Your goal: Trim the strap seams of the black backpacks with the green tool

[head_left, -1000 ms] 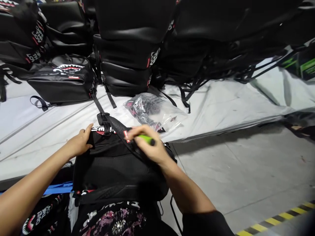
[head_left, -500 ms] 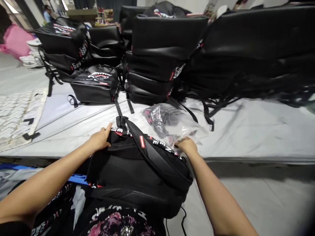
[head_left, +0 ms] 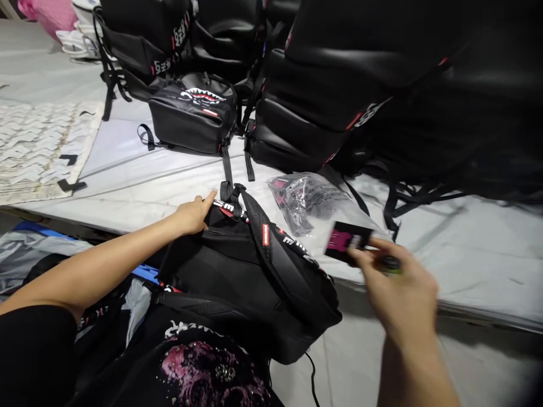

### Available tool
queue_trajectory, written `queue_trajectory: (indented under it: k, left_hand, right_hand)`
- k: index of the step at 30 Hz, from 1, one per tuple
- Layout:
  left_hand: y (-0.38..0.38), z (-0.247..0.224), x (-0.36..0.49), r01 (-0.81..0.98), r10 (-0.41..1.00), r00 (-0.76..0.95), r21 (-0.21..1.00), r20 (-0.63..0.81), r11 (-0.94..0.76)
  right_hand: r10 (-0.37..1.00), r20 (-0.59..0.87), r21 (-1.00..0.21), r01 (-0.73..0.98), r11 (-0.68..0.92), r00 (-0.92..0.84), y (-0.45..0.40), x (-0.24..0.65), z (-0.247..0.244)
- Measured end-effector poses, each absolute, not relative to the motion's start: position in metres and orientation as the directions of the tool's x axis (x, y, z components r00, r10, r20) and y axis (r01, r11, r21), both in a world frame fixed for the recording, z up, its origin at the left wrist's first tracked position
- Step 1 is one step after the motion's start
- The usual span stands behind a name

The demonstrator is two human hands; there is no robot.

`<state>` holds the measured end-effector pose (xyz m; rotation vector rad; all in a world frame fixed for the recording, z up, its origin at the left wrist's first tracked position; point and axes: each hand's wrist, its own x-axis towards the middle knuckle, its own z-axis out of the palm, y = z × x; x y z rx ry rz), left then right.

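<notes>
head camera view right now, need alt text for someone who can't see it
A person's right hand holds a small black-and-pink card and a green object with a black end, while the left hand grips the edge of a black backpack. Beyond, a clear plastic bag and stacked black bags sit on a white-covered table.

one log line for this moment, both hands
left hand: holding edge of black backpack | right hand: holding black-and-pink card, green-and-black object | clear plastic bag: on table
</notes>
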<state>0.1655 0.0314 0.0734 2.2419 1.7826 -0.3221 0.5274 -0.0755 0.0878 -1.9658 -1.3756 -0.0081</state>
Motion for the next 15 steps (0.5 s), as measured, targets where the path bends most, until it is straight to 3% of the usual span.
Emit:
queue_trajectory:
  k: [2, 4, 7, 10, 12, 15]
  left_hand:
    - [0.028, 0.074, 0.166, 0.976, 0.928, 0.216, 0.105, -0.303, -0.193]
    - [0.020, 0.072, 0.162, 0.966, 0.941, 0.217, 0.194, -0.259, -0.169]
    - [0.003, 0.061, 0.148, 0.881, 0.962, 0.216, 0.457, -0.165, -0.120]
    - [-0.019, 0.039, 0.133, 0.709, 0.983, 0.139, 0.705, -0.119, -0.015]
    - [-0.032, 0.024, 0.126, 0.612, 0.990, 0.117, 0.791, -0.076, -0.011]
    - [-0.043, 0.009, 0.125, 0.537, 0.993, 0.114, 0.840, 0.021, -0.079]
  right_hand:
    - [0.896, 0.432, -0.609, 0.766, 0.207, 0.101, -0.061, 0.473, 0.091]
    - [0.885, 0.430, -0.603, 0.674, 0.428, -0.178, -0.041, 0.423, 0.087]
    - [0.872, 0.314, -0.477, 0.732, 0.486, -0.375, -0.015, 0.372, 0.082]
    - [0.885, 0.028, -0.273, 0.848, 0.454, -0.465, -0.001, 0.350, 0.082]
    - [0.868, -0.123, -0.141, 0.874, 0.465, -0.481, 0.005, 0.344, 0.082]
    - [0.828, -0.230, -0.031, 0.854, 0.520, -0.512, 0.011, 0.336, 0.079]
